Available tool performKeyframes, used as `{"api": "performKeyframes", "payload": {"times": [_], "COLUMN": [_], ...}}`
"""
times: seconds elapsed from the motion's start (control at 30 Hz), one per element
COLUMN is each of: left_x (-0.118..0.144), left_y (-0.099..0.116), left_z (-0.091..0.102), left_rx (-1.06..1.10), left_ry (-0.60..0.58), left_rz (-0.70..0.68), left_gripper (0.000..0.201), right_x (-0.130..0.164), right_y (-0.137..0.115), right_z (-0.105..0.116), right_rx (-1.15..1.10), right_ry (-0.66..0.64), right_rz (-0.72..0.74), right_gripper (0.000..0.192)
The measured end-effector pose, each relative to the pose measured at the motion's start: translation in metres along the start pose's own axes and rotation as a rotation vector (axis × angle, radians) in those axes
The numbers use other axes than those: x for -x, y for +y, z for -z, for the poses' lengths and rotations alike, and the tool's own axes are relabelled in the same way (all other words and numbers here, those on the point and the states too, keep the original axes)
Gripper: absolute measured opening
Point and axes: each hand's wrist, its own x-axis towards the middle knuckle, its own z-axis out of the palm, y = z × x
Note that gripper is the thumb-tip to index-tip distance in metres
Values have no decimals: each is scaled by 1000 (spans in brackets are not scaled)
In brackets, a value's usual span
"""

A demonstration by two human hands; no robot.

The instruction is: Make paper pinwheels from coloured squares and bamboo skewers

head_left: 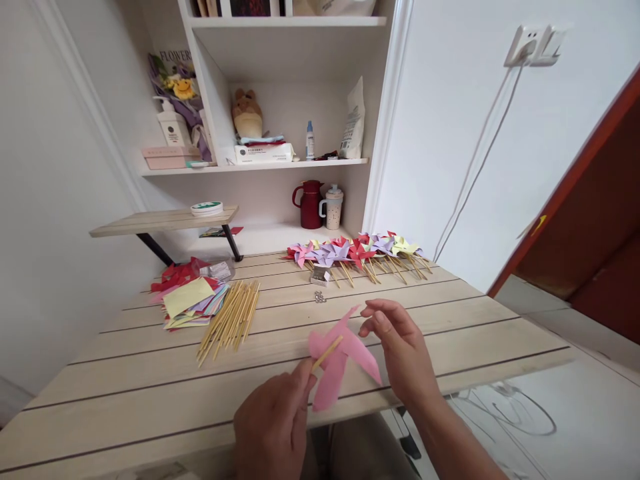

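Note:
A pink paper pinwheel [336, 363] on a thin wooden stick [327, 353] is held up over the table's front edge. My left hand [275, 420] is closed round the lower part of that stick, which its fingers hide. To the right of the pinwheel, my right hand [403, 350] has its fingers curved and apart, with nothing seen between them. Farther back lie several small metal pins [320, 297] beside a small clear box [321, 276]. Several finished pinwheels [333, 253] in pink, purple, red and yellow lie along the back right.
At the left, a bundle of wooden sticks [233, 317] lies beside a stack of coloured paper [189, 298]. A small raised shelf [160, 220] stands behind them. A red jug [311, 205] and a speckled cup [333, 207] are at the back.

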Motion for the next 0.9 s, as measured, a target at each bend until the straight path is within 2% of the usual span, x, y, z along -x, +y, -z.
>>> {"api": "performKeyframes", "payload": {"times": [0.13,0.23,0.33,0.47,0.6,0.67,0.77,0.9], "left_x": [1,5,13,26,30,29,28,30], "left_y": [2,-2,-13,-28,-32,-31,-32,-33], "left_z": [1,-4,-15,-31,-30,-27,-24,-23], "left_rx": [4,-11,-51,-82,5,46,72,109], "left_ry": [-5,-7,6,56,95,68,34,-7], "left_rz": [11,10,65,226,292,287,243,251], "left_gripper": [30,32,30,21,22,22,21,22], "right_x": [-4,-4,-4,-5,-4,-4,-3,7], "right_y": [8,8,9,18,22,16,2,-8], "right_z": [2,3,5,6,6,8,13,19], "right_rx": [-106,-84,46,169,159,219,329,579], "right_ry": [41,48,-3,-84,-142,-261,-536,-888], "right_rz": [-90,-79,-23,-2,-61,-39,57,107], "right_gripper": [24,24,25,26,23,20,24,72]}}
